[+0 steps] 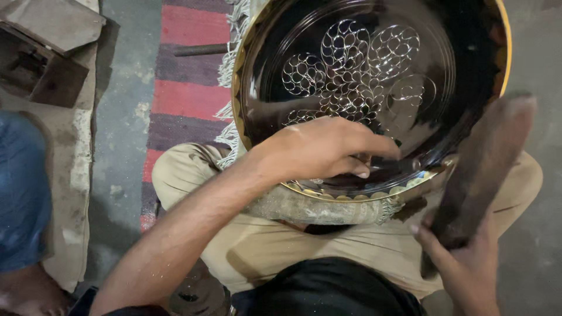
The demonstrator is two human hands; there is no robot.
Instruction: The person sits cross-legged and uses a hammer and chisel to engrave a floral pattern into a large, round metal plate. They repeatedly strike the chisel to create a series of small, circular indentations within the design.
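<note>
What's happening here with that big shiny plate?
A person sits cross-legged with a large dark metal plate resting on a pad on their lap. The left hand presses down near the plate's lower rim, below an engraved floral pattern. The right hand grips a dark wooden mallet, raised beside the plate.

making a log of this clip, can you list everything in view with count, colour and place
engraved round tray: one, dark glossy with a gold rim and a pale looping pattern, resting on the person's lap, upper centre
wooden mallet: one, dark brown, blurred, at the right beside the tray's edge
fringed cloth pad: one, greyish, under the tray's near edge
striped rug: one, red and purple, on the floor left of the tray
metal rod: one, dark, lying on the rug
wooden block: one, brown, top left
another person's blue clothing: one, left edge
left hand: one, fingers resting on the tray
right hand: one, gripping the mallet
</note>
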